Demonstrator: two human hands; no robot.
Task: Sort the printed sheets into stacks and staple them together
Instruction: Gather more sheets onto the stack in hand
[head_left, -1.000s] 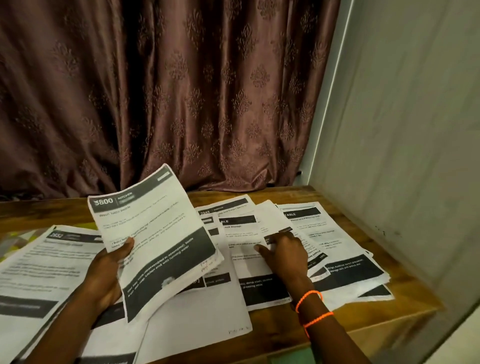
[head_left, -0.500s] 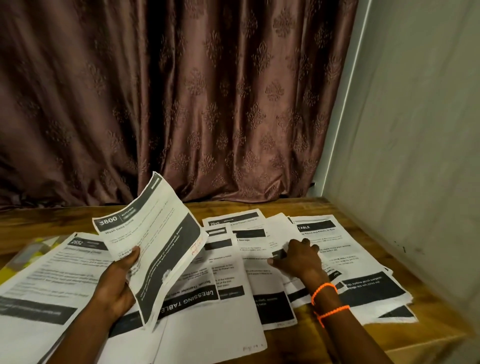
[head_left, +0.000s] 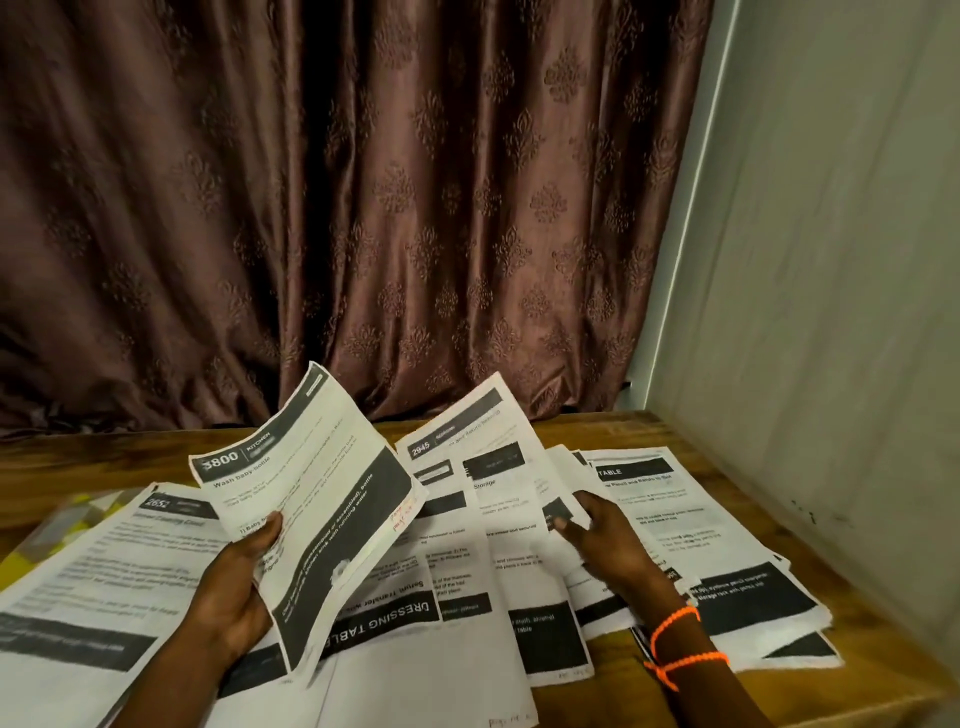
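A: Printed sheets (head_left: 457, 597) everywhere, fanned loose across the worktop (head_left: 613, 431) under and between both hands, none stapled that I can see.

B: And one is up! The left hand (head_left: 234, 587) grips the 3800 sheet (head_left: 306, 499) by its lower left edge, thumb curled over the face, long axis tilting up and away to the right.

A: The right hand (head_left: 608, 545)?

B: Pinching the right edge of the 2945 sheet (head_left: 467, 462), whose far end lifts off the pile just beside the first. Its long axis runs away from the person.

A: So what's next?

B: My guess: matching. The raised sheet sits just left of the right hand's sheet, well inside reach. A curtain (head_left: 337, 208) hangs beyond the worktop; no stapler visible.
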